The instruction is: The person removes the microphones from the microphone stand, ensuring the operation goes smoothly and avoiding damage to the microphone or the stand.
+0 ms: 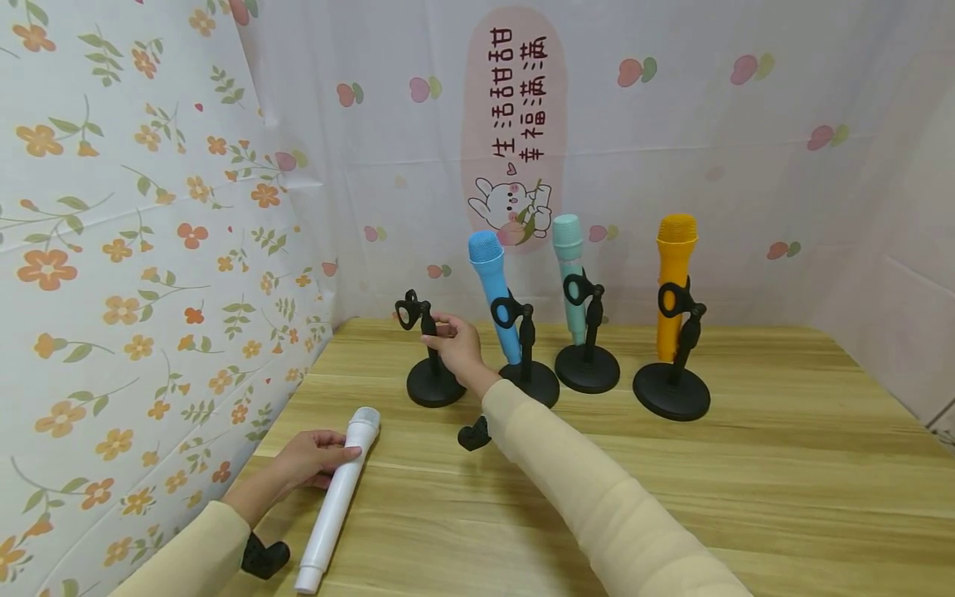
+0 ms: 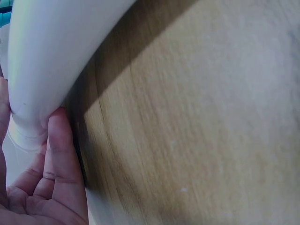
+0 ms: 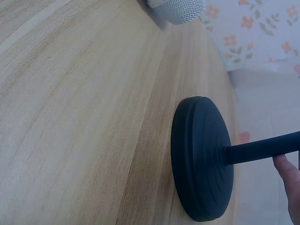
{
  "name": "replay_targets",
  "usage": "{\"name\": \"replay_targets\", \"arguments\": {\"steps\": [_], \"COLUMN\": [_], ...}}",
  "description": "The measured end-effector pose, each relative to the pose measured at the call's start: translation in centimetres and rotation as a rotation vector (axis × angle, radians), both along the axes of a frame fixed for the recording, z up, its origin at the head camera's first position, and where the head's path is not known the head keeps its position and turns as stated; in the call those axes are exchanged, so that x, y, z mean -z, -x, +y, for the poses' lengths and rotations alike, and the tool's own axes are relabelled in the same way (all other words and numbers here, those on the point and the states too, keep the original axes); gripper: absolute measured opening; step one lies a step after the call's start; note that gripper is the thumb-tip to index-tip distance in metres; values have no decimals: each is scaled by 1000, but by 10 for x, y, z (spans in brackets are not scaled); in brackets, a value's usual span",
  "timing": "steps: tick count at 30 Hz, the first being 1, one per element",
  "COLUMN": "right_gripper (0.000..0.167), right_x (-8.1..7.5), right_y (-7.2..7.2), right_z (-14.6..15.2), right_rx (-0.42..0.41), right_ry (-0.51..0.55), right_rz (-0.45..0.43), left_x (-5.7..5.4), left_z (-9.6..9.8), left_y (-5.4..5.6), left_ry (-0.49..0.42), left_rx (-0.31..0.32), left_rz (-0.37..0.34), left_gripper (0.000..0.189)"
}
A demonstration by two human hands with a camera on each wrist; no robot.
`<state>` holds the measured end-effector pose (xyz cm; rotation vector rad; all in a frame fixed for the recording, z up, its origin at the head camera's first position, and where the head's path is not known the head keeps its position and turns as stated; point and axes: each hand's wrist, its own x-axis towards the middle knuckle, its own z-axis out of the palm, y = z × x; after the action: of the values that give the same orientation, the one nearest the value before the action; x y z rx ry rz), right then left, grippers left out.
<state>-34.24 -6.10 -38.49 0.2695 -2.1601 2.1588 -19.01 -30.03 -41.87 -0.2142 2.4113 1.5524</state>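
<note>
A white microphone (image 1: 336,510) lies slantwise over the left part of the table, its mesh head pointing away from me. My left hand (image 1: 308,458) grips it just below the head, thumb on one side and fingers on the other; the left wrist view shows these fingers (image 2: 61,140) against its white body. Farther back, an unfilled black microphone stand (image 1: 433,385) stands upright on its round base. My right hand (image 1: 461,348) pinches the pole below the ring clip. In the right wrist view, a fingertip (image 3: 281,164) touches the pole; the rest of that hand is mostly out of frame.
Right of that stand, three more black stands hold a blue microphone (image 1: 488,269), a mint green microphone (image 1: 570,274) and an orange microphone (image 1: 674,257), each leaning in its clip. Floral cloth (image 1: 149,207) hangs at the left, and a printed curtain (image 1: 671,124) closes off the back.
</note>
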Motion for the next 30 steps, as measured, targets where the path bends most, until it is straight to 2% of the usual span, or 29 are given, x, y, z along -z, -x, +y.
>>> {"name": "replay_targets", "arguments": {"steps": [10, 17, 24, 30], "right_gripper": [39, 38, 40, 41], "right_x": [-3, -2, -3, -4], "right_y": [-3, -3, -4, -4], "right_z": [1, -1, -1, 1], "right_rx": [2, -4, -11, -27], "right_ry": [-32, -27, -37, -18], "right_rz": [0, -4, -1, 0], "left_x": [0, -2, -3, -4], "left_z": [2, 1, 2, 1], "left_y": [0, -2, -2, -2], "left_ry": [-12, -25, -24, -34], "left_rx": [-29, -5, -20, -1], "left_rz": [14, 13, 5, 5], "left_gripper": [51, 57, 58, 62]}}
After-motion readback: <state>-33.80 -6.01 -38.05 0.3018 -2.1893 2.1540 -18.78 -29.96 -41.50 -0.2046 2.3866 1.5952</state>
